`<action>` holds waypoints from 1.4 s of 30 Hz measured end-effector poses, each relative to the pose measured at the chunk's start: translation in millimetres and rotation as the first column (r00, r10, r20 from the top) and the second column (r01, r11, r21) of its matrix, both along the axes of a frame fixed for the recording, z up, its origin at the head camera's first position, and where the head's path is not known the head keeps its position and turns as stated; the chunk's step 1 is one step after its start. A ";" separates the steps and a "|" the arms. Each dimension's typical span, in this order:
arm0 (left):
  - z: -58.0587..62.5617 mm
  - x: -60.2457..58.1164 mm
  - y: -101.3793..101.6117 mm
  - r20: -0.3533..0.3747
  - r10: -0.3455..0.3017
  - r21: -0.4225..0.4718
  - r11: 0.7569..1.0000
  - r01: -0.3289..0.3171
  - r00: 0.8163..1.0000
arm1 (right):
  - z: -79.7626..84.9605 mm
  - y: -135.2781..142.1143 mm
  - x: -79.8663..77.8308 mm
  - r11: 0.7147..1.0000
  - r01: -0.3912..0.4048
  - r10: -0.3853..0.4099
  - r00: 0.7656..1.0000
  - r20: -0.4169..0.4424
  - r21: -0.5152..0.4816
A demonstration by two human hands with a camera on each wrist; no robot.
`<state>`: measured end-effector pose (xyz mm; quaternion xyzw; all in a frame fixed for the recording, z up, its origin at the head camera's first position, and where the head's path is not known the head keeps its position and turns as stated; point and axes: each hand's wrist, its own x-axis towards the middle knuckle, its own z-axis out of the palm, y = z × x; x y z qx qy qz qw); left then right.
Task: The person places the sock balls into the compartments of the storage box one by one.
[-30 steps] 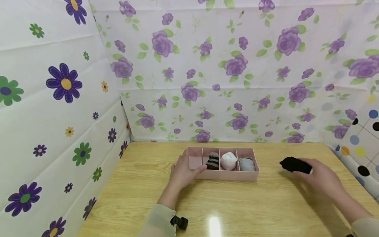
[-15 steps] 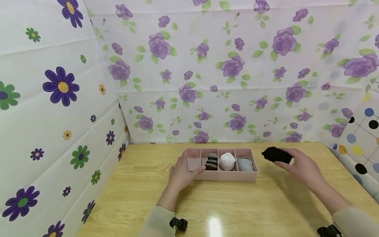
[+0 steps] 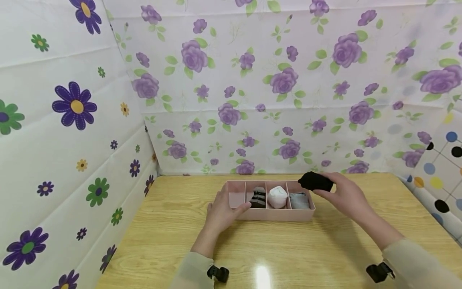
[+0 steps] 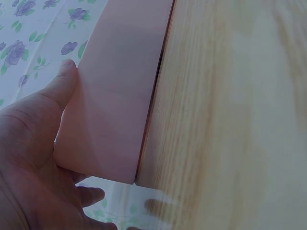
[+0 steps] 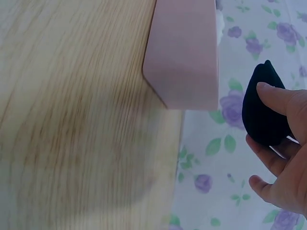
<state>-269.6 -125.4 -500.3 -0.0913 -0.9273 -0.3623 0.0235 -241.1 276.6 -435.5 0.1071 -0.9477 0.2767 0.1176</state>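
Observation:
A pink divided storage box sits on the table. My left hand holds its left end, thumb at the front rim; in the left wrist view the fingers reach past the end of the box. My right hand pinches a rolled black sock bundle in the air, just above the box's right back corner. In the right wrist view, the black bundle is between thumb and fingers, apart from the box. Inside the box lie striped dark socks, a white bundle and grey socks; the leftmost compartment looks bare.
The light wooden table spreads out in front of and on both sides of the box. Behind it hangs a rose-patterned cloth, with a flower-patterned cloth at the left and a dotted one at the right.
My right hand has carried the black sock bundle leftward and slightly up, from the table's right side to the box's right end. My left hand has stayed on the box.

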 end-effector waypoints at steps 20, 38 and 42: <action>2.7 0.9 0.0 -0.015 -0.005 -0.009 1.000 0.005 1.000 | 1.4 -65.0 -21.5 0.994 -0.104 0.102 0.994 -0.033 -0.041; 4.8 1.8 -0.2 -0.004 -0.008 0.014 1.000 0.008 1.000 | -0.8 -129.2 -33.0 0.980 -0.195 0.195 0.981 -0.012 -0.034; 4.3 1.9 -0.4 0.001 -0.002 0.017 1.000 0.002 1.000 | -3.4 -139.8 -36.5 0.973 -0.224 0.225 0.974 0.005 -0.059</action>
